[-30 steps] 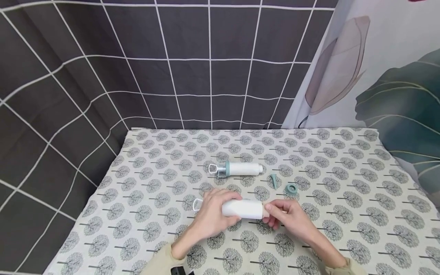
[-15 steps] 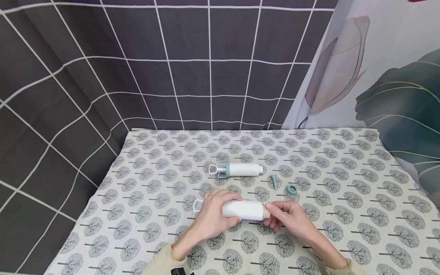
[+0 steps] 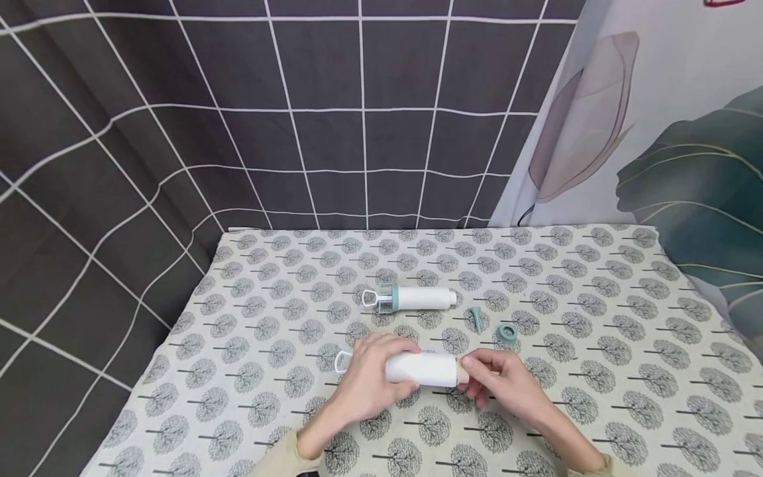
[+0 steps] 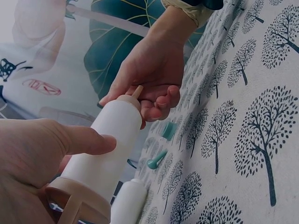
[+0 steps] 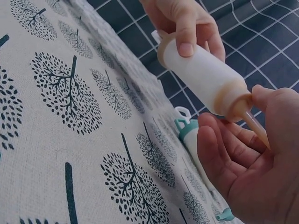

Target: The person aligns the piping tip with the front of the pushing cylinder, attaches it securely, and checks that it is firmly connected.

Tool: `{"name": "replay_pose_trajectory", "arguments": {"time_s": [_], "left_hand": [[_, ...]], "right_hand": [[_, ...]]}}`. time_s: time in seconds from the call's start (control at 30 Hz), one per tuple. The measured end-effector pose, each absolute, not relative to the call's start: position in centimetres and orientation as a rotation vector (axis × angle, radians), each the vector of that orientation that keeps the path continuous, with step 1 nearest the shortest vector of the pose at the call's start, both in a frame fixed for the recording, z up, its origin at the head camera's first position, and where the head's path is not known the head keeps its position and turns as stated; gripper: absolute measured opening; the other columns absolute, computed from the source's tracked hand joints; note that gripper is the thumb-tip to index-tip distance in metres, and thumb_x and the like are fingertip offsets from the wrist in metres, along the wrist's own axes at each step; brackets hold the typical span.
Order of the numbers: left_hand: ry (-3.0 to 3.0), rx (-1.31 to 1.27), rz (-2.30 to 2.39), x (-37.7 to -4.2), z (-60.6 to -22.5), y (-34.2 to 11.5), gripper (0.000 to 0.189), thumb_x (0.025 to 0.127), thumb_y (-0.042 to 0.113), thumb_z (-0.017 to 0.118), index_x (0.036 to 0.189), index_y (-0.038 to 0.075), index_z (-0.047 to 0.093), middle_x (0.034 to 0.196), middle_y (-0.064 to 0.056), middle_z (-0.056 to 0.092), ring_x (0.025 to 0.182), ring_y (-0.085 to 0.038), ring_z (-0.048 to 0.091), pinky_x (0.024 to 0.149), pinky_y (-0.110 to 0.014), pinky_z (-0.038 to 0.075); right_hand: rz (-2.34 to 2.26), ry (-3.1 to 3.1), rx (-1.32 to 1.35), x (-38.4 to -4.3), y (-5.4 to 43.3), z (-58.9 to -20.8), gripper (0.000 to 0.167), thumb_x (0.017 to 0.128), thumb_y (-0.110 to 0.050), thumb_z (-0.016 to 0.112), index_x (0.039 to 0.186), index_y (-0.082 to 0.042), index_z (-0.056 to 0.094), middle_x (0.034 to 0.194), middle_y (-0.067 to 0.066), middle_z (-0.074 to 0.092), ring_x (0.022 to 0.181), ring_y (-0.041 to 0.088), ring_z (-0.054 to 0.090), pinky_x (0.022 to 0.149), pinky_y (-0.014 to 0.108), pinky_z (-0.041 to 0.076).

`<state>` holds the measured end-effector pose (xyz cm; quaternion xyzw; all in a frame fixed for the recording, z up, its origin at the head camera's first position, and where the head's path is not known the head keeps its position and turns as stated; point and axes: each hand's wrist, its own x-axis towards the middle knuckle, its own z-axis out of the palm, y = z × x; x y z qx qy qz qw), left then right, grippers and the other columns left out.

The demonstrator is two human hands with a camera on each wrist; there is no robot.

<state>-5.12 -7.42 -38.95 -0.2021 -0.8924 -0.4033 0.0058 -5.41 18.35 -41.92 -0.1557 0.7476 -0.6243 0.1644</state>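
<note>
My left hand [image 3: 371, 376] grips the white barrel of a plunger syringe [image 3: 424, 369], which lies level above the table. At its left end sticks out a white loop handle [image 3: 342, 362]. In the left wrist view a beige collar [image 4: 84, 196] rings the barrel's near end. My right hand [image 3: 508, 379] pinches the beige end cap [image 5: 236, 101] between thumb and fingers. From that cap a narrow beige nozzle [image 5: 255, 125] points into the right palm.
Behind the hands lies a second syringe [image 3: 424, 299] with a teal collar. To its right are a small teal nozzle [image 3: 476, 319] and a teal ring cap [image 3: 507, 332]. The tree-print tablecloth [image 3: 286, 278] meets a dark grid curtain [image 3: 322, 139] at the back.
The head view has tilted up slightly, so everything sits a little lower. Both hands keep their hold on the syringe, with little visible movement.
</note>
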Motion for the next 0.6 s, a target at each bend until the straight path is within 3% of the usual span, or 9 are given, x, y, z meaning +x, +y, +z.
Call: {"name": "replay_pose_trajectory", "arguments": {"time_s": [0.23, 0.4, 0.6], "left_hand": [[-2.791, -0.644, -1.249, -5.25, -38.95, -7.47, 0.047, 0.067, 0.008, 0.09, 0.109, 0.018, 0.072, 0.117, 0.004, 0.069, 0.119, -0.022, 0.053, 0.103, -0.056, 0.033], [-2.801, -0.629, -1.269, -5.18, -38.97, -7.52, 0.047, 0.067, 0.007, 0.089, 0.11, 0.017, 0.072, 0.117, 0.003, 0.069, 0.118, -0.023, 0.053, 0.102, -0.056, 0.034], [-2.804, -0.624, -1.279, -5.19, -38.94, -7.55, 0.046, 0.067, 0.006, 0.088, 0.11, 0.014, 0.072, 0.117, 0.001, 0.069, 0.119, -0.025, 0.053, 0.106, -0.059, 0.031]], "right_hand": [[-1.817, 2.121, -0.573, -5.59, 18.38, -41.98, 0.025, 0.104, -0.007, 0.049, 0.112, 0.013, 0.061, 0.08, 0.02, 0.068, 0.057, 0.027, 0.064, 0.054, 0.034, 0.057], [-1.809, 2.13, -0.549, -5.43, 18.39, -41.89, 0.027, 0.101, -0.007, 0.054, 0.116, 0.015, 0.057, 0.088, 0.018, 0.068, 0.06, 0.025, 0.064, 0.057, 0.033, 0.058], [-1.835, 2.257, -0.644, -5.36, 18.2, -41.91, 0.038, 0.091, 0.0, 0.066, 0.124, 0.013, 0.053, 0.111, 0.02, 0.065, 0.091, 0.014, 0.066, 0.079, 0.028, 0.056]]}}
